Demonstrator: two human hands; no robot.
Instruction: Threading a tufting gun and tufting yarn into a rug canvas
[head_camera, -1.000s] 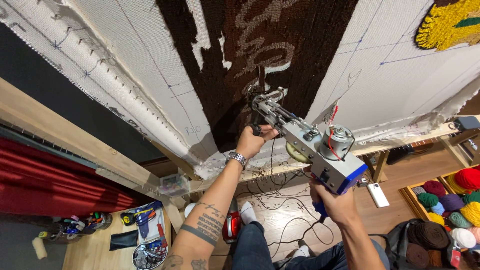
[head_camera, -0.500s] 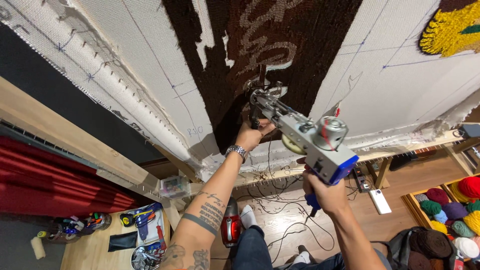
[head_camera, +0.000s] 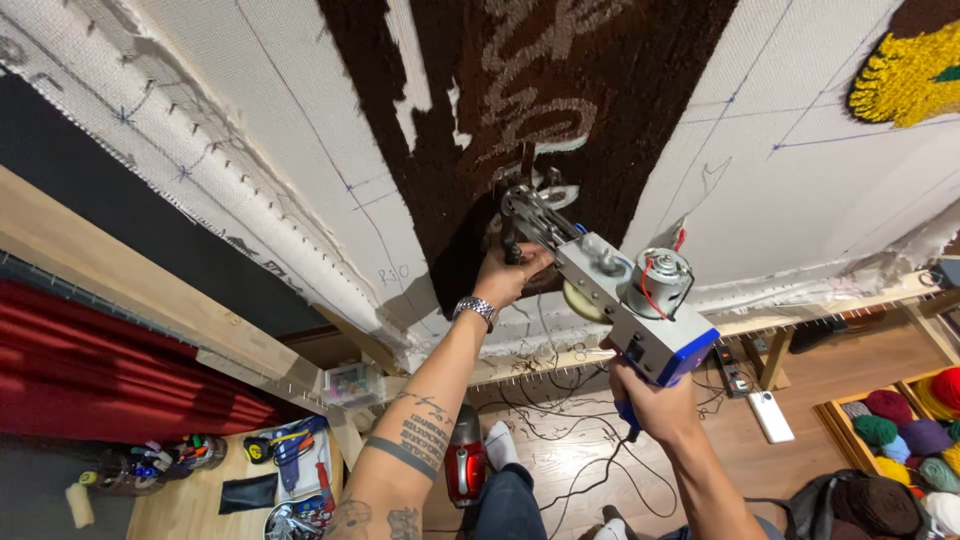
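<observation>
A grey and blue tufting gun (head_camera: 620, 300) is pressed needle-first into the dark brown tufted area (head_camera: 560, 90) of a white cloth (head_camera: 250, 130) stretched on a wooden frame (head_camera: 120, 290). My left hand (head_camera: 510, 275), with a metal watch on the wrist, grips the gun's front handle near the needle. My right hand (head_camera: 655, 400) is closed around the blue rear handle below the motor. Pale lettering shows within the brown pile just above the needle.
A yellow tufted patch (head_camera: 905, 75) sits at the upper right of the cloth. Yarn balls (head_camera: 905, 435) fill a wooden crate at the lower right. Cables (head_camera: 560, 440) trail over the wood floor. Tools (head_camera: 290, 460) and a red canister (head_camera: 465, 465) lie below. A red curtain (head_camera: 100, 380) hangs at left.
The gun and both hands have shifted slightly up and right along the brown area; the view has tilted a little with them.
</observation>
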